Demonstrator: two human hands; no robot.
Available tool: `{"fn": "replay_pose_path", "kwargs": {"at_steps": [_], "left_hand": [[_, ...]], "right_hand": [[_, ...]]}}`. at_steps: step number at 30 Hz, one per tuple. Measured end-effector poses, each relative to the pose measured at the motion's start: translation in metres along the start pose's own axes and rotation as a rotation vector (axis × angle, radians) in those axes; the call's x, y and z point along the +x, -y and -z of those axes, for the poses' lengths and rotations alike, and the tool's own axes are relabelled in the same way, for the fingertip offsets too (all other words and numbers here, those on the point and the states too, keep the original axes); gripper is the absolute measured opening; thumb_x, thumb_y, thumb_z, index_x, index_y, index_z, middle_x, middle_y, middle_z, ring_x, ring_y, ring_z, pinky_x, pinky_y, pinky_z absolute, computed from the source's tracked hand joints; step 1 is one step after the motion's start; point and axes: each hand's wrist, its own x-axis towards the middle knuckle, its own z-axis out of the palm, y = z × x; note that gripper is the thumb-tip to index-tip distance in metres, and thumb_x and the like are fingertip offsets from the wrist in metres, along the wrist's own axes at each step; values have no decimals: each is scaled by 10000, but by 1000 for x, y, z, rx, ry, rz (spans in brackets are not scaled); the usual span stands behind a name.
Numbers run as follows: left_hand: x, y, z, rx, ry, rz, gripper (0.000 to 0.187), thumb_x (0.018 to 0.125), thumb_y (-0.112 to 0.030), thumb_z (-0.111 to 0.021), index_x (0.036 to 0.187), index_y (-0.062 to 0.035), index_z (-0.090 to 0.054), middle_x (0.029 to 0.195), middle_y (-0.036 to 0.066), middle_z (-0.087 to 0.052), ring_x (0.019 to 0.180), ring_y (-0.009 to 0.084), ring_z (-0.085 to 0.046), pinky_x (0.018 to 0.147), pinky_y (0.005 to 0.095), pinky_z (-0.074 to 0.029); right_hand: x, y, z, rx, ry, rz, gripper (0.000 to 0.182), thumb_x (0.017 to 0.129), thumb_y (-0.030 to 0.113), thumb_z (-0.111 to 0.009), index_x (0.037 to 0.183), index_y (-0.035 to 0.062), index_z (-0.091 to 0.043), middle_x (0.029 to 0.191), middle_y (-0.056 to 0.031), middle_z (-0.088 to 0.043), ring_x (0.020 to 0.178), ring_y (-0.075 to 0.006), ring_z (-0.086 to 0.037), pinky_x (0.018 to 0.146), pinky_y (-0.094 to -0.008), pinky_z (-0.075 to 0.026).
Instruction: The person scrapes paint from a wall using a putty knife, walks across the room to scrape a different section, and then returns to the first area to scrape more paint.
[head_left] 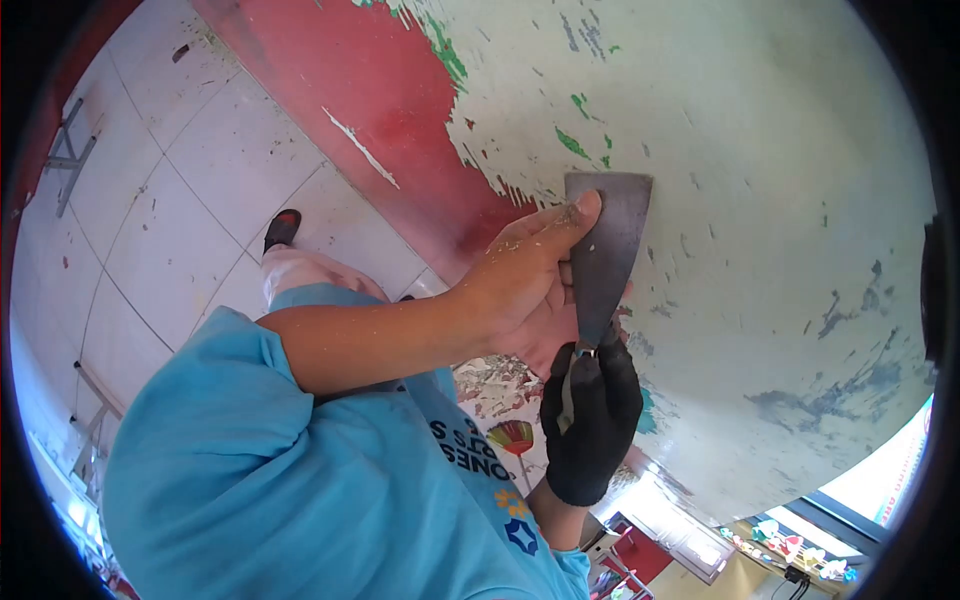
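Note:
A putty knife (pixel 615 235) with a wide, dull grey metal blade is held up in front of the wall (pixel 770 230). My right hand (pixel 590 430), in a black glove, is closed around its handle, which is mostly hidden by the fingers. My bare left hand (pixel 535 275) grips the blade, thumb flat on its face and fingers partly hidden behind. Small flecks cling to the left thumb and forearm. Behind the blade the wall is pale, with scraped green and grey patches. Red paint (pixel 390 90) with a ragged edge covers the part further left.
White floor tiles (pixel 210 150) lie at left, scattered with paint chips. A heap of paint flakes (pixel 495 385) lies below my hands, near a red-and-green broom-like object (pixel 513 436). A metal stand (pixel 72 155) is at far left. Small coloured items (pixel 790 548) line a ledge at lower right.

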Motion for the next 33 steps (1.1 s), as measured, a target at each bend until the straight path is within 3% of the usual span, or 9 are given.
{"fn": "replay_pose_path", "kwargs": {"at_steps": [2, 3, 6, 8, 12, 15, 18, 20, 33], "left_hand": [[-1, -4, -2, -13, -3, 5, 422, 828, -464, -520, 929, -54, -516, 774, 72, -593, 719, 181, -610, 678, 306, -503], [-2, -3, -1, -25, -17, 20, 422, 828, -464, -520, 929, -54, -516, 774, 72, -593, 719, 181, -610, 678, 306, -503], [0, -2, 0, 10, -24, 9, 426, 827, -467, -520, 929, -54, -519, 777, 70, -594, 723, 177, -611, 685, 305, -504], [-1, 2, -3, 17, -84, -50, 429, 828, -469, -518, 928, -51, -524, 776, 69, -595, 726, 176, -613, 685, 303, -505], [-2, -4, -2, 10, 7, -16, 422, 837, -461, -510, 916, -47, -525, 764, 67, -594, 718, 174, -612, 676, 296, -504], [-1, -1, 1, 54, -32, -32, 418, 841, -457, -505, 915, -45, -522, 766, 67, -595, 712, 170, -610, 665, 292, -504], [1, 3, 1, 15, 15, -60, 418, 845, -452, -501, 929, -43, -523, 772, 69, -600, 711, 170, -611, 651, 286, -504], [2, 0, 0, 50, 13, -33, 428, 856, -457, -478, 936, -39, -524, 770, 77, -603, 705, 164, -611, 634, 283, -504], [7, 3, 0, -15, 17, -135, 442, 849, -472, -478, 920, -38, -521, 765, 79, -605, 696, 170, -613, 612, 296, -511]], "right_hand": [[3, 0, 3, -693, 31, 274, 311, 859, 107, -499, 1141, -24, -495, 725, -19, -527, 517, -34, -435, 440, -155, -330], [2, -1, 3, -699, 30, 251, 311, 859, 107, -499, 1141, -24, -495, 725, -19, -527, 517, -34, -435, 440, -155, -330], [4, -3, -1, -529, 24, 200, 311, 858, 104, -497, 1142, -25, -500, 712, -19, -531, 499, -35, -436, 424, -157, -328], [0, -1, -3, -10, -42, -43, 298, 859, 107, -496, 1128, -22, -513, 708, -17, -536, 491, -36, -435, 417, -156, -325], [1, 2, -6, -191, -38, 50, 290, 858, 112, -502, 1116, -18, -522, 703, -18, -539, 487, -37, -442, 416, -153, -322], [4, -3, -4, -15, -34, -64, 283, 855, 97, -495, 1110, -22, -522, 696, -23, -537, 477, -34, -435, 412, -151, -318], [2, -3, -2, -141, -14, 108, 279, 849, 84, -495, 1101, -31, -522, 695, -29, -539, 475, -34, -434, 411, -150, -317], [1, 6, -2, 20, -52, -56, 268, 849, 86, -500, 1086, -36, -527, 691, -33, -541, 476, -33, -435, 405, -153, -312], [7, 15, -1, -80, -91, -77, 288, 847, 125, -529, 1084, -39, -535, 688, -35, -558, 488, -44, -456, 414, -169, -316]]}}
